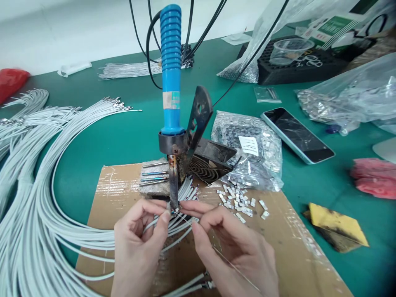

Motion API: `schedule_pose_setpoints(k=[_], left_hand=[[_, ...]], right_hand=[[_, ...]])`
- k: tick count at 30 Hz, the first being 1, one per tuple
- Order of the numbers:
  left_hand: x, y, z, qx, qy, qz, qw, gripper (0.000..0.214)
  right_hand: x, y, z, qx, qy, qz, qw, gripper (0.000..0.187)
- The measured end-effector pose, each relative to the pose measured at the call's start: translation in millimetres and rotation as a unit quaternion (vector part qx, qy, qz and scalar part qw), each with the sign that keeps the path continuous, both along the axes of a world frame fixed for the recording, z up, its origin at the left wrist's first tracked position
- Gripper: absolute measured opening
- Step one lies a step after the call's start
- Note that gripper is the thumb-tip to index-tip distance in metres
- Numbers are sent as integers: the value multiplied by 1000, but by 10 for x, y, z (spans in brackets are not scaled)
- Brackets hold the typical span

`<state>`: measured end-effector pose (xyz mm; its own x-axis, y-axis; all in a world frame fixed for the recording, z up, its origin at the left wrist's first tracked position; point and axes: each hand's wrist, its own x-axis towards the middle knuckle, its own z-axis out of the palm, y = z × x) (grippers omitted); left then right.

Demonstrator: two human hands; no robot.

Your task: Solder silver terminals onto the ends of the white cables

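Note:
A blue-handled soldering iron (171,62) stands upright in a black stand (198,119), tip down between my fingertips. My left hand (140,241) is closed in a pinch beside the tip; the small piece between thumb and forefinger is mostly hidden. In my right hand (238,241), thumb and fingers grip a thin solder wire (232,267), whose far end meets the iron's tip. White cables (182,226) run beneath both hands on the cardboard (297,251). Small metal tabs (243,202) lie scattered beyond my right hand.
Thick bundles of white cables (46,198) fill the left side. Behind the tabs lies a plastic bag of metal parts (225,128), with a phone (298,134) beside it. A scorched yellow sponge (337,225) rests at right. Black cords (261,45) hang over the table.

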<state>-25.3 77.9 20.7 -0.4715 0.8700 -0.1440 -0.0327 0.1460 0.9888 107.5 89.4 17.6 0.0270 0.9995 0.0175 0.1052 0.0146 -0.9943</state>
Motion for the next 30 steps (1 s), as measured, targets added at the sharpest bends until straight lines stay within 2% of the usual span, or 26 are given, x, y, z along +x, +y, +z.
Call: schedule_pose_setpoints(k=[7, 13, 19, 30], left_hand=[[-84, -9, -26, 6, 20, -50, 999, 15], [-27, -1, 10, -3, -10, -5, 1000, 16], [-68, 4, 3, -3, 17, -35, 999, 16], [-43, -7, 18, 0, 9, -24, 1000, 16]], right_hand=[[47, 9, -22, 18, -20, 25, 999, 21], [86, 22, -33, 7, -27, 45, 999, 19], [80, 38, -3, 8, -29, 36, 999, 20], [21, 18, 32, 2, 0, 1, 1000, 21]])
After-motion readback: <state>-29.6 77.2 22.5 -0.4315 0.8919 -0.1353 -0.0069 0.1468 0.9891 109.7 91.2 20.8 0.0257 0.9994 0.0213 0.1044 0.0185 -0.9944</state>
